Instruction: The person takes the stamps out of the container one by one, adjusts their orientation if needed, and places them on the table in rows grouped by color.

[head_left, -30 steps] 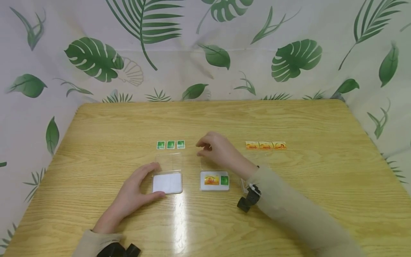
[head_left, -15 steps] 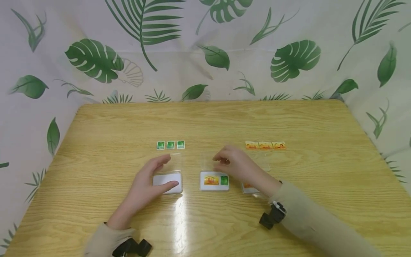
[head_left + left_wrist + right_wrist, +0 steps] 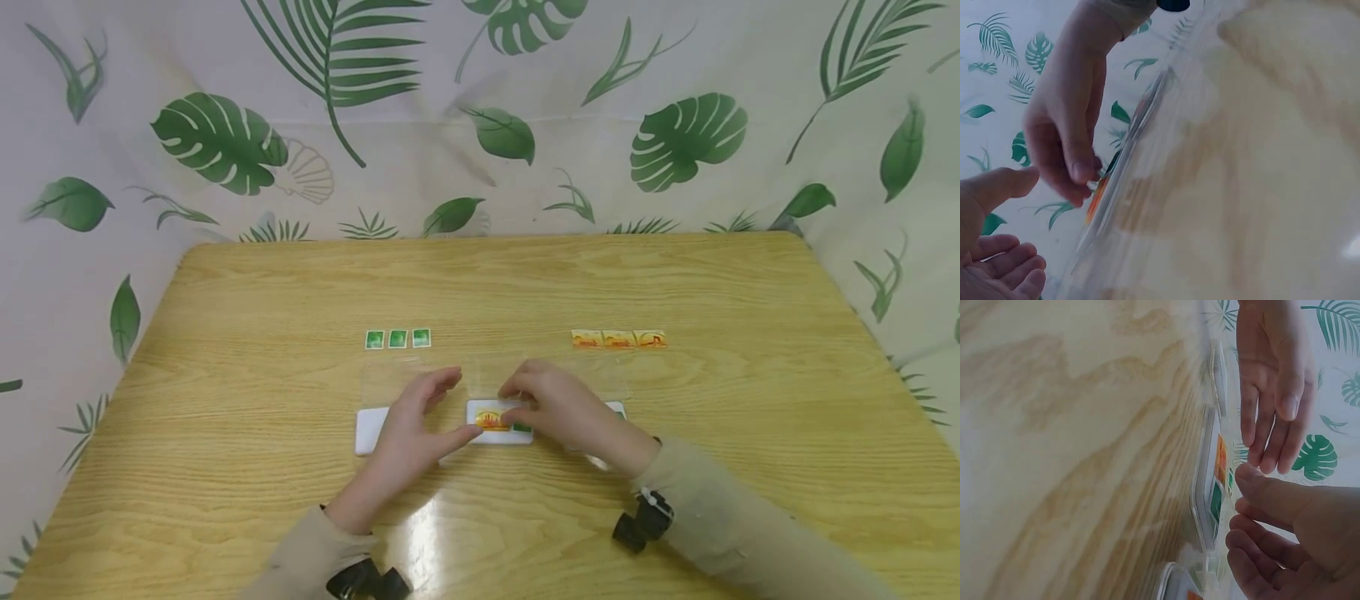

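A shallow clear case with a white inside (image 3: 495, 439) lies in the middle of the table in the head view. On its white surface sit an orange-yellow picture stamp (image 3: 491, 418) and a green stamp (image 3: 522, 427), the latter partly covered by a thumb. My left hand (image 3: 415, 427) has its thumb and fingers spread beside the case's left end. Over the right part hovers my right hand (image 3: 557, 410), fingers loosely bent. In the right wrist view I see nothing between the thumb and fingers of the right hand (image 3: 1291, 531).
Another white case (image 3: 370, 431) lies left, partly behind the left hand; a third (image 3: 617, 407) is mostly hidden by the right hand. Transparent lids lie behind them. Several green stamps (image 3: 398, 339) and orange stamps (image 3: 618, 339) form rows farther back on the wooden table (image 3: 480, 283).
My left hand has moved right from the left case to the middle case. My right hand has come right and nearer, from behind the middle case to over its right part.
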Tool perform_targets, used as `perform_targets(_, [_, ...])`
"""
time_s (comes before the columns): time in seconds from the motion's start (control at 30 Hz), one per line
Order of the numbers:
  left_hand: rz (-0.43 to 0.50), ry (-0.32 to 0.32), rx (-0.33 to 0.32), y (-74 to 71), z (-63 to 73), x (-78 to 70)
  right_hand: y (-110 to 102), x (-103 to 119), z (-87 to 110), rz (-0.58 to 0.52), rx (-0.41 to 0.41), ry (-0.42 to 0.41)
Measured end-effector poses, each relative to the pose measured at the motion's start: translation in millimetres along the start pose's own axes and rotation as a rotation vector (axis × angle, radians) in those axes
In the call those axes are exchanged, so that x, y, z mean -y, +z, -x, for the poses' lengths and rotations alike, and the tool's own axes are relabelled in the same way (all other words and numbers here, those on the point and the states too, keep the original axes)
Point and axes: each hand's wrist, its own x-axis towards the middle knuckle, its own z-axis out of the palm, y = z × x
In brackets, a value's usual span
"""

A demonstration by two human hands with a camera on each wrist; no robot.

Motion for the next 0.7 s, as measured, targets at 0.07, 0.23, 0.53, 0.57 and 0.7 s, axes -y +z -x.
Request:
perform_targets(0.07, [-0.003,-0.003,-0.005,5.7,-0.4,0.6,0.9,1.5,0.2,0.003,0.004,0.001])
perform_targets(0.23, [0.007,-0.003,0.008,14.7,-0.9,5.2,3.9,2.9,-0.5,0.01,0.007,0.001])
perform_targets(0.53, [-0.133,0.094,0.029,21.7,-0.8,16.6,6.1,5.7,-2.7,0.04,0.02,-0.04])
perform_targets(0.57, [-0.15,0.102,0.028,22.0,-0.3,16.7,6.4,5.9,-2.7,0.046,0.019,-0.046])
perform_targets(0.7, [-0.197,0.132,0.027,23.2,1.4,17.0,8.0,6.4,-2.0,0.065,0.016,-0.057])
